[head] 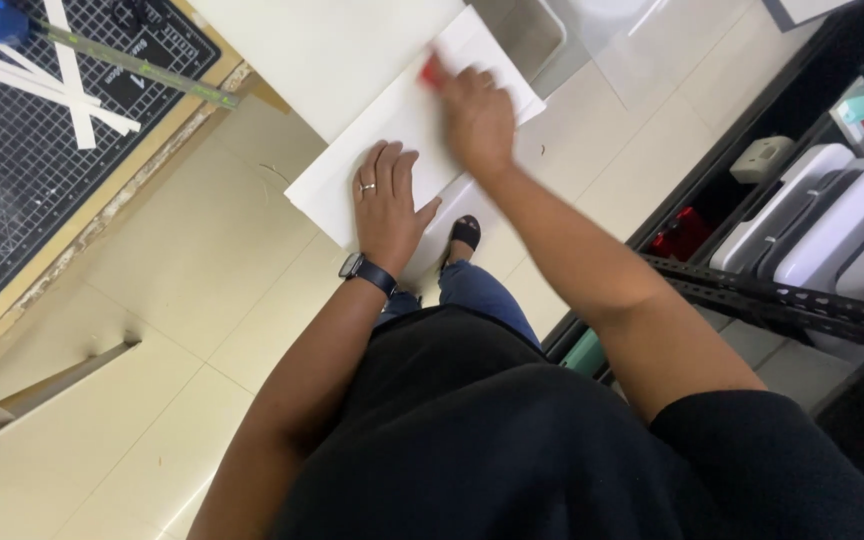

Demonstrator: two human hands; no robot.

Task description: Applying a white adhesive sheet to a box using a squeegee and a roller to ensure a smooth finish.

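White sheet (407,125) lies under left fingers (384,165).

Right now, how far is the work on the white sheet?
Done: white strips lie already cut on the cutting mat beside a metal ruler. In hand: the left hand presses flat on the white sheet, and the right hand holds a small red thing against it; what that thing is, I cannot tell because of blur. Left: no cut or mark shows on this sheet yet.
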